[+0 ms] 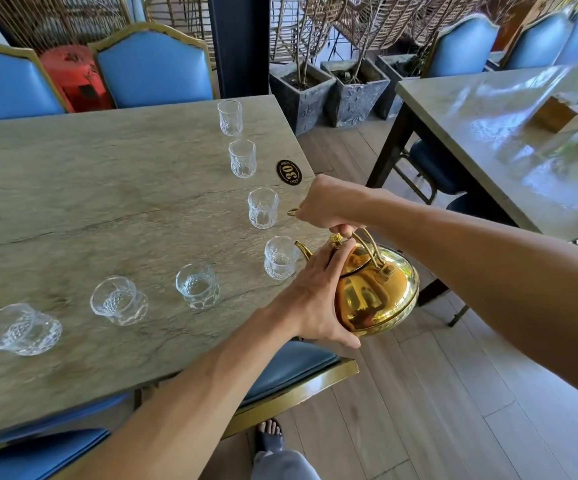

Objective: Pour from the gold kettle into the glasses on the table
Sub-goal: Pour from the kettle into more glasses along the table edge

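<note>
Kettle (377, 299) hangs from right hand (329, 206), left hand (315, 296) touching its side.

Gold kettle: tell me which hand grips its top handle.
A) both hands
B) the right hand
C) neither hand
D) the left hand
B: on the gold kettle, the right hand curls round the top handle, while the left hand lies against the lid and side.

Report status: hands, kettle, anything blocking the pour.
Right hand grips the gold kettle by its handle; left hand rests on lid and body. Spout at nearest glass, no stream visible. Nothing in the way.
</note>
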A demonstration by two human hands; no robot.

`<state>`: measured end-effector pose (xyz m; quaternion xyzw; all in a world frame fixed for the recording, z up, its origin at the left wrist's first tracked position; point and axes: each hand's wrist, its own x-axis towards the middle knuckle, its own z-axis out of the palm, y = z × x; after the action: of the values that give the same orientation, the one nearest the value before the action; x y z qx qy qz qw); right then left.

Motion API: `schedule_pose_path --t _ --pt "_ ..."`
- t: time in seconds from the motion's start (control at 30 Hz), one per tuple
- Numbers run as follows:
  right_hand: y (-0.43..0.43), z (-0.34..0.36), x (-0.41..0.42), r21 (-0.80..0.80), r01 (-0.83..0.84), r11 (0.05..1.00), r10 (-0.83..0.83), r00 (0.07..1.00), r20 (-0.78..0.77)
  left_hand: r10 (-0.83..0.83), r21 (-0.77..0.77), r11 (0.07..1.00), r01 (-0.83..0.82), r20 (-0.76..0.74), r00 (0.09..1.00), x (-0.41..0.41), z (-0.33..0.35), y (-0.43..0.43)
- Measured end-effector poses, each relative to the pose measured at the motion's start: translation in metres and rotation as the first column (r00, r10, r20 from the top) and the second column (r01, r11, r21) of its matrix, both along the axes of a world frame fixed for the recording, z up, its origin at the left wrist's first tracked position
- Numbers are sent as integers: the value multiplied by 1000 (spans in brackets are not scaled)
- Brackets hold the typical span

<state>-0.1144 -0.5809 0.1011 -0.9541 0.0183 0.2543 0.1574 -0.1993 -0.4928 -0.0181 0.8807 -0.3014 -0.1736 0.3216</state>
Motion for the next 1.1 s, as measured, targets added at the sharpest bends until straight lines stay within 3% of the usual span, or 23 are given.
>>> schedule_pose_path --t 1.1 --pt "14 -13 3 -32 22 999 -24 998 -66 -45 -4 999 45 24 999 -2 -4 14"
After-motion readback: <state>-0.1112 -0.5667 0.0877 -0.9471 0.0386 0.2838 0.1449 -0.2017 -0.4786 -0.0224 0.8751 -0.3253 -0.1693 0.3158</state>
